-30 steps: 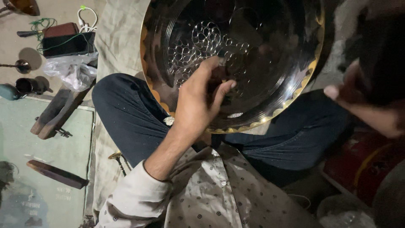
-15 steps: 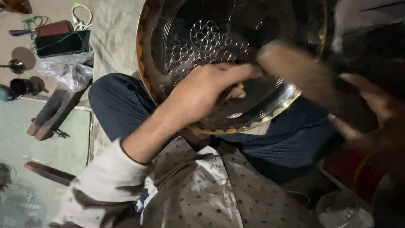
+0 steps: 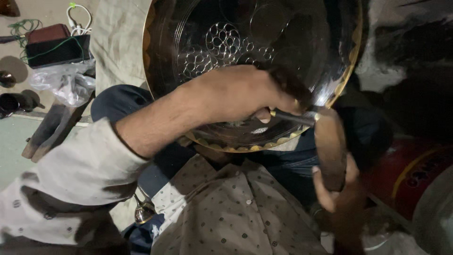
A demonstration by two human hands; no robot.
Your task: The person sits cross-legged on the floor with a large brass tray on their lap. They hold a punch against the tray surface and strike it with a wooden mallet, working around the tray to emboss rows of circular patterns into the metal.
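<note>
Head view. Item: large round metal tray (image 3: 302, 52), dark and shiny, gold scalloped rim, a pattern of small linked circles worked into its centre; propped on the seated person's lap, leaning against dark blue trousers (image 3: 141, 106). Left hand (image 3: 233, 92): laid over the lower part of the tray, grip closed around a thin metal punch (image 3: 290, 116) whose shaft sticks out to the right near the tray's lower rim; whether the tip touches the tray cannot be told. Right hand (image 3: 337, 198): below and to the right of the tray, grip clamped on the handle of a wooden mallet (image 3: 329, 146), which stands upright with its upper end just beside the punch's exposed end; motion blur hides whether the two touch. Clothing: white sleeve (image 3: 71, 174) on the left arm, soiled with dark marks; beige dotted shirt (image 3: 236, 212) below the tray. Surroundings, left side, on the floor: pale cloth (image 3: 118, 33) under the person; crumpled clear plastic bag (image 3: 66, 82); dark box (image 3: 56, 49) with a brown case on top, wrapped with a green cord; white cable (image 3: 78, 16) beyond it; wooden block (image 3: 52, 130) lying at a slant below the bag. Right side: red cylinder (image 3: 415, 174), partly in shadow, near the right hand.
</note>
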